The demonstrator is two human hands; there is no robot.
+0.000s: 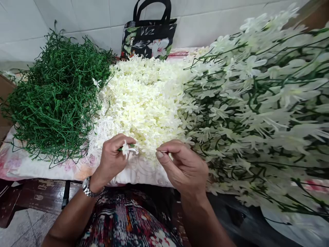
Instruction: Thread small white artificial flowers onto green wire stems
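A patterned garment (128, 219) fills the lower centre of the frame, between two forearms reaching up toward a cloth-covered surface (147, 176). Just above it, near the frame's centre, we see the left hand (114, 154), with a wristwatch (88, 188) below, pinching a green stem (120, 149) and a small white blossom piece (125, 148) between thumb and forefinger. Right of it, a short gap away, the fingers of the right hand (191, 168) draw close in a narrow pinch; we cannot tell whether they meet or hold anything.

We judge the step in hand to be the fitting of white flower parts onto the stem. The next move, as we read it, calls for a steady left grip and a fine pinch from the right, with the stem's end presented to it.

A tangled heap of green stems (56, 92) spreads across the upper left; a mound of cream petals (146, 103) lies at centre, a pile of white filaments (101, 137) beside it. Leafy white sprays (257, 103) crowd the right side, close by the right wrist, and in our judgement could snag a sleeve-less arm swinging that way. A floral handbag (149, 41) stands at upper centre before a tiled wall (205, 24).
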